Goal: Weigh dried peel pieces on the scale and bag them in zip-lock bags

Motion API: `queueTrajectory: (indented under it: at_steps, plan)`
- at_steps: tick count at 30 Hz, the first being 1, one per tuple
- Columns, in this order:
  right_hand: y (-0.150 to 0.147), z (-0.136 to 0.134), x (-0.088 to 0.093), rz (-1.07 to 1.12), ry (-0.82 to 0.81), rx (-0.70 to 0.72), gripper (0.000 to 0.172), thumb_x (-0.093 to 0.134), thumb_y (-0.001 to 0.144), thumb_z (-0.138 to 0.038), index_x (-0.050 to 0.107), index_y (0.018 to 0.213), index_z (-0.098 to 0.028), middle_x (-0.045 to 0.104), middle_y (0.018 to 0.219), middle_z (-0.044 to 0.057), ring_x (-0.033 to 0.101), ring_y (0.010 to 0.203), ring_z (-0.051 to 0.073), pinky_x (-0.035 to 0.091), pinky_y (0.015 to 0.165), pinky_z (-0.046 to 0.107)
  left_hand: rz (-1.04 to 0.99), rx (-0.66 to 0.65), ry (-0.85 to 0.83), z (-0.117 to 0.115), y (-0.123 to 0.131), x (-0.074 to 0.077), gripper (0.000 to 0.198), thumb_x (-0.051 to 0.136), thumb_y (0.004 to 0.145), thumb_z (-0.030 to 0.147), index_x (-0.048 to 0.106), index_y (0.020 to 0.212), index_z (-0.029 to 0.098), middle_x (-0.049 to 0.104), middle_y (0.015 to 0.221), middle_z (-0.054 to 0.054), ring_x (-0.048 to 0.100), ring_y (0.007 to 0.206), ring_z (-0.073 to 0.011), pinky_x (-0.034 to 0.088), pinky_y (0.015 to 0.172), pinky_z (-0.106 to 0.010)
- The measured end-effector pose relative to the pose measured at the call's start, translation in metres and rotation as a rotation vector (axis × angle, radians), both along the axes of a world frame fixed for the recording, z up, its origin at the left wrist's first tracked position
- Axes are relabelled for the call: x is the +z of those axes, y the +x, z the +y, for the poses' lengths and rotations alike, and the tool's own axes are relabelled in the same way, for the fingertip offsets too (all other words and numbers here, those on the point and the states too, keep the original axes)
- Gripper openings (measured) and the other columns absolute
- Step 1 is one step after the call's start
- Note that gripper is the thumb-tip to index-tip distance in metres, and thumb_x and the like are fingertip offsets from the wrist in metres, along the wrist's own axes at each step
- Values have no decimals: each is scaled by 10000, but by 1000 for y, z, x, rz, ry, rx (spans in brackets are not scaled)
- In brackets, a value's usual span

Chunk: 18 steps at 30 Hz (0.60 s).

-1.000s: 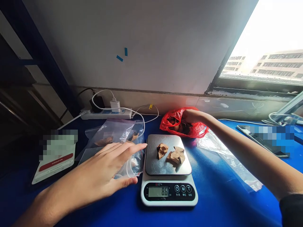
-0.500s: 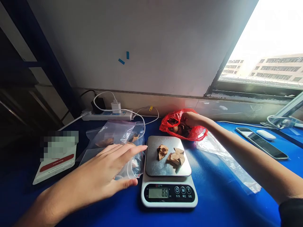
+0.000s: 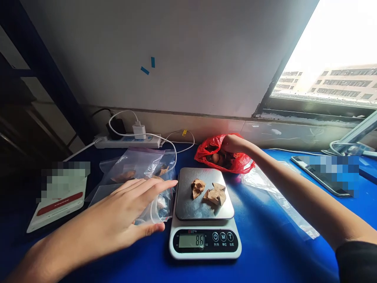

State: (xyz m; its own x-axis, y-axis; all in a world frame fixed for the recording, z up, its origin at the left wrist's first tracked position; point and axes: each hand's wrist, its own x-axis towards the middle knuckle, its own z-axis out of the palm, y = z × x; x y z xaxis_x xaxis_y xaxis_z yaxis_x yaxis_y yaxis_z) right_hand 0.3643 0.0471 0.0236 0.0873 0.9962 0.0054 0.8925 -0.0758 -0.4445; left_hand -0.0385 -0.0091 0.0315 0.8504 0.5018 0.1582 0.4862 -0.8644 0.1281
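Note:
A white kitchen scale (image 3: 205, 232) with a steel platform sits on the blue table, its display reading 8.6. Two brown dried pieces (image 3: 209, 190) lie on the platform. My left hand (image 3: 134, 208) lies flat with fingers stretched over clear zip bags (image 3: 138, 167) left of the scale, and these bags hold brown pieces. My right hand (image 3: 232, 143) reaches into a red plastic bag (image 3: 225, 155) behind the scale; its fingers are curled inside and what they hold is hidden.
A white power strip (image 3: 126, 140) with a charger and cables runs along the wall. A white card (image 3: 57, 206) lies at the left. An empty clear bag (image 3: 279, 200) lies under my right forearm. A phone (image 3: 321, 177) rests at the far right.
Both hands stay almost where they were; the view has shifted slightly so everything sits a little further left. The scale reading is unchanged.

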Motion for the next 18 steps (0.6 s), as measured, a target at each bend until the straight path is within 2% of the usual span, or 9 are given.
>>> queueTrajectory:
  at_steps: [4,7,10,13,15,18]
  plan:
    - [-9,7,0,-5,28,-71,101,667,649,-288,668,632,-188,617,590,37,583,676,177,395,554,242,45,32,-31,0,-1,0,681,553,917,526,178,1486,507,477,1481,55,480,1343,-254,485,1036,-422]
    - [-3,-3,8,26,31,-70,121,628,668,-275,675,638,-168,630,620,43,571,632,159,387,534,244,40,34,-33,-1,-2,-1,689,566,910,527,193,1489,500,483,1475,50,482,1339,-254,480,1040,-400]
    - [7,-21,16,111,48,-30,238,572,742,-336,719,787,-154,692,764,57,598,672,155,442,577,242,27,15,-26,-1,-2,-2,689,559,908,544,187,1487,507,477,1481,52,476,1345,-259,473,1043,-411]
    - [14,-35,16,268,107,0,358,572,785,-416,725,974,-154,726,988,91,646,813,174,501,693,249,20,9,-18,-1,-1,-3,676,542,912,563,185,1483,513,455,1499,57,457,1361,-264,459,1057,-435]
    - [14,-39,13,235,122,-19,389,538,818,-429,710,1043,-162,721,1050,92,651,851,176,504,712,251,24,14,-19,-2,0,-4,667,538,917,559,186,1482,514,455,1501,57,454,1365,-261,455,1061,-441]
    - [12,-34,9,35,87,-76,299,572,791,-391,725,950,-190,724,900,60,632,760,176,468,632,255,40,25,-27,-2,-3,-6,660,516,925,568,169,1484,520,447,1509,61,443,1379,-258,452,1068,-454]
